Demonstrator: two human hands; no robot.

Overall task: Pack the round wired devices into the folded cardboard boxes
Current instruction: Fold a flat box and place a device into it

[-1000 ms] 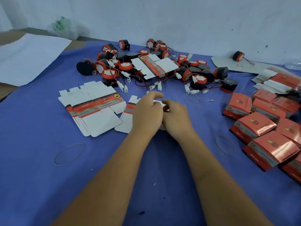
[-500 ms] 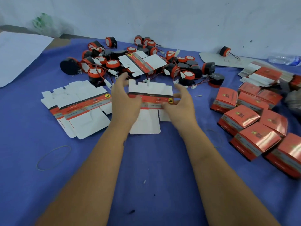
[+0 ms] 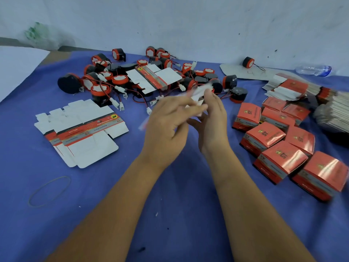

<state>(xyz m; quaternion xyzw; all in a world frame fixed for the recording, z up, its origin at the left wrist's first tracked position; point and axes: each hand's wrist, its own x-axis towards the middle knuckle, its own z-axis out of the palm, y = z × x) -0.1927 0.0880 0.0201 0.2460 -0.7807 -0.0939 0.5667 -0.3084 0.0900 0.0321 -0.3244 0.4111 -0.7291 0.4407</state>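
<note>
Your hands meet above the blue cloth tabletop [image 3: 170,233] with a flat carton [image 3: 196,97] between them, blurred white card. Your left hand [image 3: 166,127] has its fingers curled against the card's near side; your right hand [image 3: 213,118] stands edge-up with its fingers closed on the far side, so each grip holds the carton. How it is folded you cannot tell through the blur.

The devices [image 3: 117,80] lie heaped beyond your hands: squat round black bodies with red rims and white tops, trailing thin red and black wires with small white plugs. One unfolded carton [image 3: 154,77] rests on the heap.

To your left lies a stack of flat cartons [image 3: 83,129], matt white card with a red and grey printed band; the print is too small to read. To your right stand glossy red boxes [image 3: 279,157], folded, with a gold mark that seems to read "ST". A rubber band [image 3: 50,190] lies near left.
</note>
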